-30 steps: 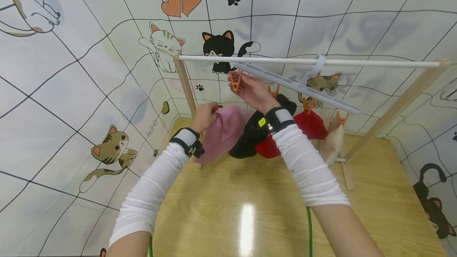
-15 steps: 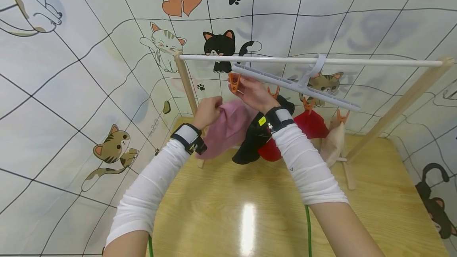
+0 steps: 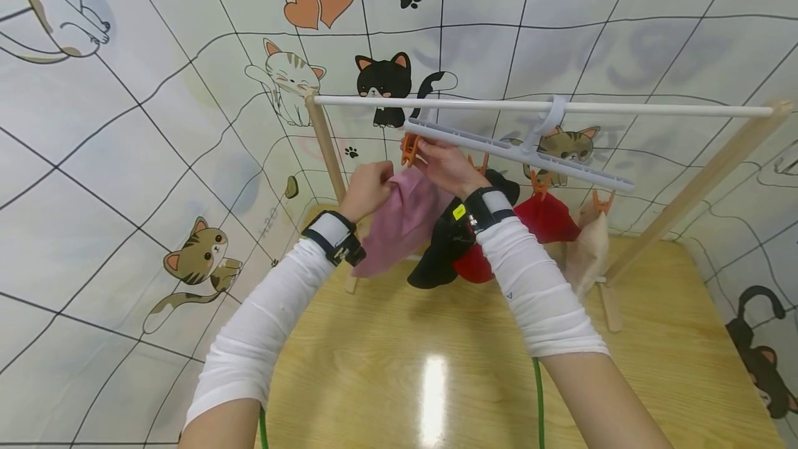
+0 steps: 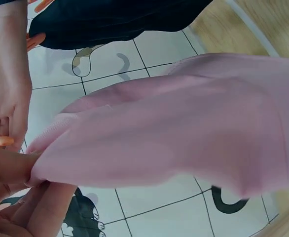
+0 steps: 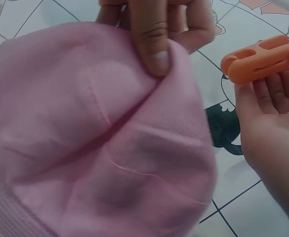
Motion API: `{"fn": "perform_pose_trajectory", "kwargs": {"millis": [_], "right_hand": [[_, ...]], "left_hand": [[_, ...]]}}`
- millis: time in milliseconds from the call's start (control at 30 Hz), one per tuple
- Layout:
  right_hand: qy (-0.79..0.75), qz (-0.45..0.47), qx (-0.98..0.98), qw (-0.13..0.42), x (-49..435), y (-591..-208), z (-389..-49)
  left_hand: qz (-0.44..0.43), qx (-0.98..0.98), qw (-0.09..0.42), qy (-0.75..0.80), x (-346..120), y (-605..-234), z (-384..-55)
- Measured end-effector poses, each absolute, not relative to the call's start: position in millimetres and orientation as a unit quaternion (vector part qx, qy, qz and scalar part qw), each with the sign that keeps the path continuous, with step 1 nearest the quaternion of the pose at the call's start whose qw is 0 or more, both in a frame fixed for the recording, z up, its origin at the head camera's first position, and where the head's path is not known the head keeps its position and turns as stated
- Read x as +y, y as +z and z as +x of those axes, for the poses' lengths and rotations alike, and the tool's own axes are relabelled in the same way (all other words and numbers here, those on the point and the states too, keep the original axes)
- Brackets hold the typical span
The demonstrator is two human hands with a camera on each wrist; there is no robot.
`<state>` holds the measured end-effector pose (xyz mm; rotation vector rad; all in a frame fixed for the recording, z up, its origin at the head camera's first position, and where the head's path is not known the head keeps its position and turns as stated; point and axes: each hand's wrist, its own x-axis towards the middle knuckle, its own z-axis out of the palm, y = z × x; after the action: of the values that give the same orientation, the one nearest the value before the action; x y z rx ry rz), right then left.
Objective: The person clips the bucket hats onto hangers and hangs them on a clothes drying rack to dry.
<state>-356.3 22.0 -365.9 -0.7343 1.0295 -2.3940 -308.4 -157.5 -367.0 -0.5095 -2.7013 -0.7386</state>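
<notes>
My left hand [image 3: 368,191] pinches the gathered upper edge of a pink cloth hat [image 3: 408,217], which hangs below it. In the right wrist view the left thumb [image 5: 154,44] presses into a fold of the hat's fabric. My right hand [image 3: 450,168] holds an orange clothespin [image 3: 409,150] at the left end of a pale grey hanger [image 3: 517,152]. The clothespin [image 5: 260,57] stands close to the pink hat but apart from it. In the left wrist view the right hand [image 4: 6,84] shows beside the hat's gathered edge.
A black cloth item [image 3: 436,255], a red one [image 3: 545,217] and a beige one [image 3: 587,255] hang from other orange clothespins on the hanger. The hanger hooks over a white rod [image 3: 386,101] between wooden posts [image 3: 692,189]. A wood-grain surface [image 3: 374,373] lies below; a cat-print wall stands behind.
My left hand has risen and moved right, bringing the pink hat closer to the clothespin. The hanger's left end and the clothespin in my right hand have dipped slightly.
</notes>
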Motion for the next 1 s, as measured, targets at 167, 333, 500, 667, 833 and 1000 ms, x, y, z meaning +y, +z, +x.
{"fn": "perform_pose_trajectory", "kwargs": {"millis": [167,333,500,667,833,1000], "right_hand": [[-0.858,-0.269,0.386,0.206,22,-366,-356],[-0.845,-0.278,0.412,0.195,21,-366,-357],[-0.842,-0.257,0.435,0.191,24,-366,-356],[-0.841,-0.234,0.45,0.188,27,-368,-356],[-0.841,-0.214,0.466,0.174,28,-371,-356],[-0.836,-0.178,0.499,0.144,29,-376,-352]], "left_hand": [[-0.195,-0.93,0.171,-0.26,-151,-363,-310],[-0.196,-0.926,0.173,-0.271,-146,-358,-309],[-0.185,-0.926,0.184,-0.273,-144,-355,-309],[-0.193,-0.922,0.193,-0.276,-143,-353,-308],[-0.199,-0.92,0.198,-0.275,-141,-355,-306],[-0.2,-0.925,0.181,-0.268,-139,-361,-304]]}}
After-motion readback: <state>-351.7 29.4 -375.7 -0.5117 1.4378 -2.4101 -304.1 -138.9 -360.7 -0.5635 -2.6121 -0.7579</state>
